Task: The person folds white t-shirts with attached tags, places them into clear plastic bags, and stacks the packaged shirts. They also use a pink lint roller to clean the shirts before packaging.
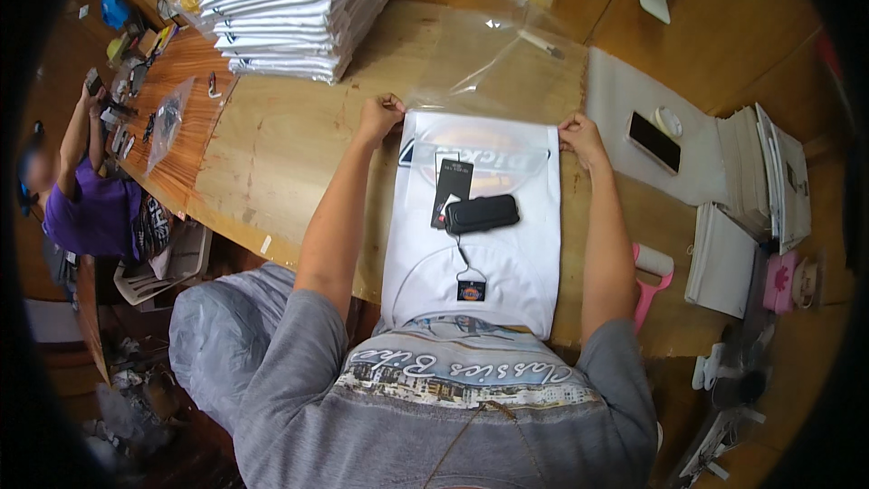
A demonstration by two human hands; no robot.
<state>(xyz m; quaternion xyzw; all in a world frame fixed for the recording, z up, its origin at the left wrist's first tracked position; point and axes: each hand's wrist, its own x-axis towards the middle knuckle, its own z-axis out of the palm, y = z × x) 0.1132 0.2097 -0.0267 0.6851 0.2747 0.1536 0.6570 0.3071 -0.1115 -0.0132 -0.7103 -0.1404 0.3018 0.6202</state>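
Note:
A white folded T-shirt (525, 263) lies flat before me, its neckline toward my body and a dark neck label (471, 291) showing. My left hand (384, 115) is closed in a pinch at its far left corner. At the far right corner my right hand (579, 138) pinches it likewise. A printed design shows faintly through the far end of the fabric. On the shirt rest a black hang tag (455, 179) and a small black oblong case (482, 213), with a dark cord between the case and neck label. Beyond my hands spreads a clear plastic bag (498, 54).
A tall stack of folded white shirts (290, 18) stands at the far left. To the right are a phone (654, 142), a tape roll (668, 121), a pink-handled lint roller (650, 276) and white packets (721, 258). Another person (95, 208) in purple holds a phone at left.

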